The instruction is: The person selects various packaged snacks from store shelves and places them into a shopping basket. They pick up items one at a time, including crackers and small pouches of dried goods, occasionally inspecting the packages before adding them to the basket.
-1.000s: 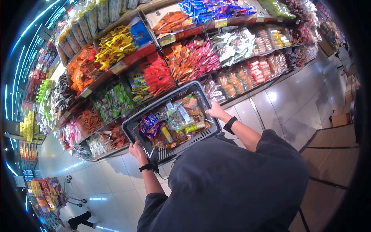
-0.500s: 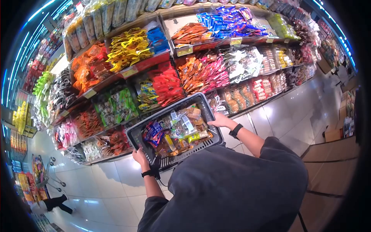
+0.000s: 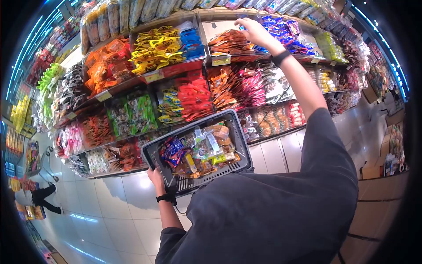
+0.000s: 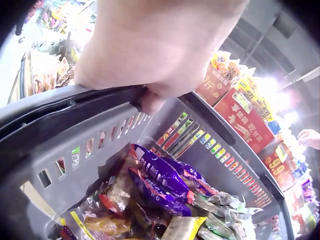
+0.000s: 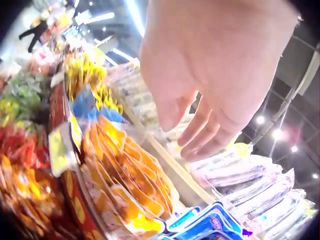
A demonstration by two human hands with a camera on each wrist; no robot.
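A grey shopping basket (image 3: pixel 242 137) holds several snack packets, among them purple ones (image 4: pixel 160 172) and a yellow-ended one (image 4: pixel 185 229). My left hand (image 3: pixel 154 177) grips its rim at the near left corner; in the left wrist view the thumb hooks over the edge. My right hand (image 3: pixel 255 33) is stretched out over the upper shelf tier, above orange-brown packets (image 3: pixel 228 42) and beside blue packets (image 3: pixel 277 28). In the right wrist view its fingers (image 5: pixel 200 132) hang loosely bent with nothing between them, above the orange packets (image 5: pixel 125 175) and blue packets (image 5: pixel 210 222).
Tiered snack shelves curve across the front, with yellow packets (image 3: pixel 158 50), red packets (image 3: pixel 193 99) and price tags (image 3: pixel 221 60). Tall packs (image 3: pixel 132 17) line the top. A person (image 3: pixel 44 198) walks at the left on the tiled floor (image 3: pixel 118 193). Cartons (image 3: pixel 373 167) stand at the right.
My right hand has let go of the basket's right side and reached up and forward over the upper shelf. The left hand keeps its grip, and the basket stays nearly in place.
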